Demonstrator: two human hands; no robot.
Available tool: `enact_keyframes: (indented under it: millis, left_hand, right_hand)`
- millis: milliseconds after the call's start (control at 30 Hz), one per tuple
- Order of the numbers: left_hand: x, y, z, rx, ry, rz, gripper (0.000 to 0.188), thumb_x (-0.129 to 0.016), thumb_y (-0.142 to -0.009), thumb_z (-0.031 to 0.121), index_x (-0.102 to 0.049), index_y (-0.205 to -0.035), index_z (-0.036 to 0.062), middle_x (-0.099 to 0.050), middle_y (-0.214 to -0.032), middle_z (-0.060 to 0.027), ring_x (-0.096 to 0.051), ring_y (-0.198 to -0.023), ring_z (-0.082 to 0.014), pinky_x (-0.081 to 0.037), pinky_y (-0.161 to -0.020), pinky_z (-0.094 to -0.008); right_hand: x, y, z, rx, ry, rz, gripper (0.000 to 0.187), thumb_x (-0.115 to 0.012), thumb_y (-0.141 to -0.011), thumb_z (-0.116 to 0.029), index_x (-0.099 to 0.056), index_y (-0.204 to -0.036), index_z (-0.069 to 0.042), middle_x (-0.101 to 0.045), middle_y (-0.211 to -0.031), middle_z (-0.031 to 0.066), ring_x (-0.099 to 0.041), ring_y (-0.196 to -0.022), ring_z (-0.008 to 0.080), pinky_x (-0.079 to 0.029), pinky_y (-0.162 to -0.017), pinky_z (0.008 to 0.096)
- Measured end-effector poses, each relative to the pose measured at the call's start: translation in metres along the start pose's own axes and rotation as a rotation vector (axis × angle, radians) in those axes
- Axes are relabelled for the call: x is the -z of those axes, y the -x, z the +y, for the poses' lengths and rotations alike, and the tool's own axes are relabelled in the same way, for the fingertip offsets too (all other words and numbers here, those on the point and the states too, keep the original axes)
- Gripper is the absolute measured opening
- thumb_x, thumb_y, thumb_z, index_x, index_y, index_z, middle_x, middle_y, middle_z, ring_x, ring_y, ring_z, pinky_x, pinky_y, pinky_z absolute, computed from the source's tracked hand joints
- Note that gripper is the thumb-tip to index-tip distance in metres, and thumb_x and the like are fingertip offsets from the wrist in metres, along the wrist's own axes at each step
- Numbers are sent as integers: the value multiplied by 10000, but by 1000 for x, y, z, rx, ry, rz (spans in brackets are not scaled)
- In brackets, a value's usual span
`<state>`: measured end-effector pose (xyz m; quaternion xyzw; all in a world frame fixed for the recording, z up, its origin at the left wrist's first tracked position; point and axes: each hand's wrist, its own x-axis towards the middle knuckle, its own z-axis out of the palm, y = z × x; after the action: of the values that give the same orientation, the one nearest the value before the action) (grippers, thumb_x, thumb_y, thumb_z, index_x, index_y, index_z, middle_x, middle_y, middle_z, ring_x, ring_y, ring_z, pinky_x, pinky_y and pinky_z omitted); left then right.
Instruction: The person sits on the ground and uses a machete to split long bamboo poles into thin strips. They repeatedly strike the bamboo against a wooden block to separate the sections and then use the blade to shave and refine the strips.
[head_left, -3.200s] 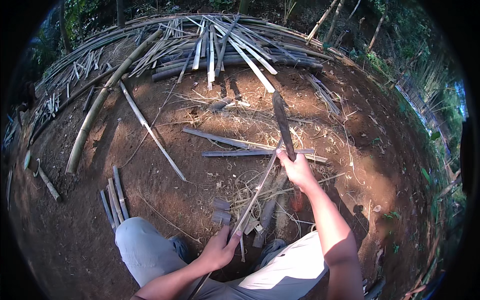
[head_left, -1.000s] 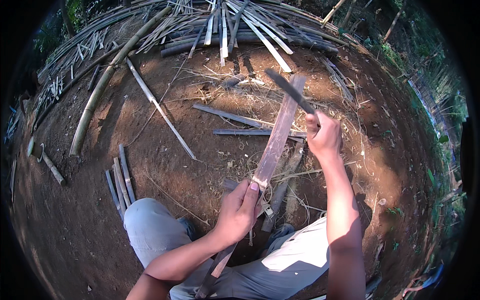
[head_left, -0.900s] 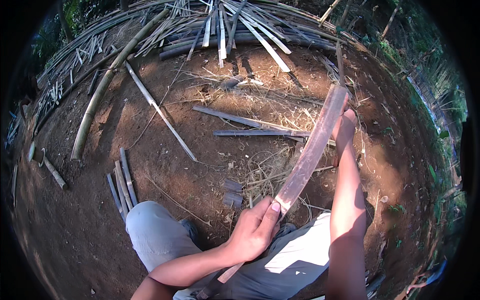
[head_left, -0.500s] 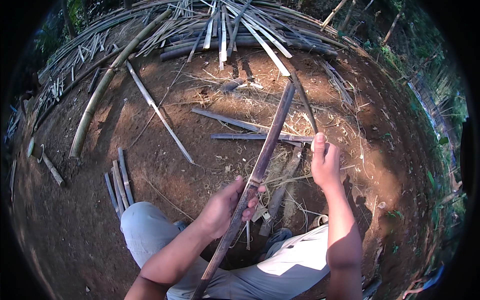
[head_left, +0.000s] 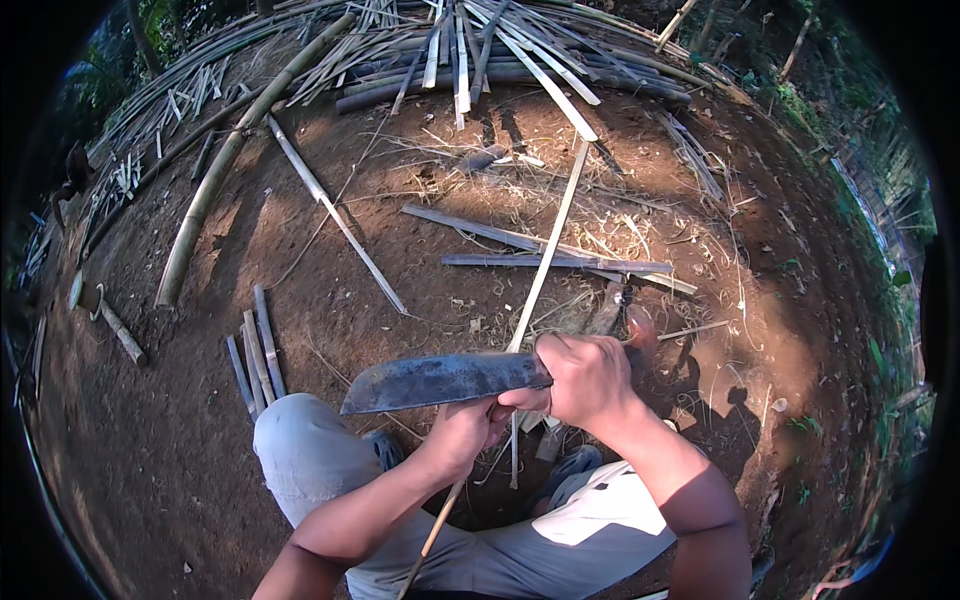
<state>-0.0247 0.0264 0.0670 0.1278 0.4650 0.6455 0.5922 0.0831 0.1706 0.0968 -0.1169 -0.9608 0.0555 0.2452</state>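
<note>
My right hand [head_left: 585,375] is closed round the grip of a machete, whose broad dark blade [head_left: 440,382] lies crosswise and points left. Below the blade, my left hand [head_left: 465,432] grips a long bamboo strip [head_left: 552,240]. The strip slants from between my legs up and away, its narrow pale side showing. Both hands meet close together over my lap, the right thumb near the left fingers. The blade hides part of the strip and of my left hand. Whether the edge touches the strip I cannot tell.
Split bamboo pieces [head_left: 545,262] lie on the soil ahead among curled shavings. Several short strips [head_left: 262,350] lie beside my left knee. A long bamboo pole [head_left: 215,180] and a thinner stick [head_left: 335,215] stretch across the left. Farther back is a pile of bamboo [head_left: 520,90].
My right hand has come in to the left, swinging the machete from pointing away to lying across the strip. The strip has turned from its broad dark face to its narrow pale side.
</note>
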Motion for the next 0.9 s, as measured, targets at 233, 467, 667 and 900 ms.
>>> enact_keyframes:
  millis: [233, 467, 667, 900]
  left_hand:
    - [-16, 1, 4, -47, -95, -69, 322, -396, -1053, 388, -518, -1018, 92, -403, -668, 42, -330, -491, -41, -261, -422, -198]
    - [-12, 3, -3, -67, -45, -48, 327, -389, -1055, 379, -511, -1000, 80, -398, -658, 39, -318, -468, -43, -263, -408, -198]
    - [-18, -5, -3, 4, -79, -84, 317, -417, -1047, 387, -503, -1001, 85, -410, -669, 27, -335, -473, -52, -267, -406, -204]
    - [-9, -16, 5, -15, -127, -39, 273, -488, -1028, 333, -519, -1007, 62, -513, -703, -19, -441, -488, -79, -339, -402, -221]
  right_hand:
    - [18, -31, 60, -304, 93, 163, 687, -478, -924, -673, -545, -636, -52, -564, -493, 153, -657, -529, 357, -505, -466, 444]
    - [2, -20, 72, -287, 112, 184, 740, -443, -899, -741, -533, -631, -56, -530, -469, 108, -618, -466, 316, -465, -440, 431]
    - [30, -4, 106, -520, 33, 178, 717, -455, -941, -666, -567, -662, -15, -559, -545, 173, -596, -541, 389, -413, -501, 459]
    - [0, -1, 46, -229, 32, -35, 720, -524, -870, -718, -569, -655, -33, -585, -506, 172, -658, -519, 368, -530, -479, 450]
